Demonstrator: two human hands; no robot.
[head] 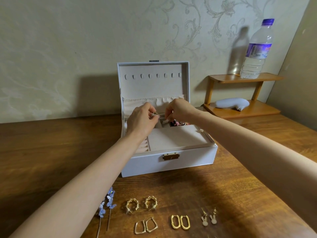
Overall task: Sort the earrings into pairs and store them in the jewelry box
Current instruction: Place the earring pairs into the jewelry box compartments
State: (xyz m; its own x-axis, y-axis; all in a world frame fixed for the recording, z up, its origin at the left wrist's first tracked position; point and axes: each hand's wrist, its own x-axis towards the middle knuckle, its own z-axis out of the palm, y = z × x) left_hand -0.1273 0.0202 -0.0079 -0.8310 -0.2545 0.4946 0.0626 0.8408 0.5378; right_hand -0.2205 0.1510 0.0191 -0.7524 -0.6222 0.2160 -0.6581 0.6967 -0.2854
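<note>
The white jewelry box [188, 158] stands open in the middle of the wooden table, lid up. Over its back compartments my left hand [140, 121] pinches a small silvery earring [155, 113]. Beside it, my right hand [180, 109] pinches another small pale earring [165, 121] just above a compartment. Dark pink pieces [176, 123] lie in a back compartment. On the table in front lie pairs: blue flower drop earrings [107, 202], beaded gold hoops [141, 204], thin squared gold hoops [145, 226], oval gold hoops [180, 222], and small rabbit-shaped earrings [209, 219].
A plastic water bottle [257, 50] stands on a small wooden shelf [243, 78] at the back right, with a pale grey object [231, 103] on its lower level. A patterned wall rises close behind the box.
</note>
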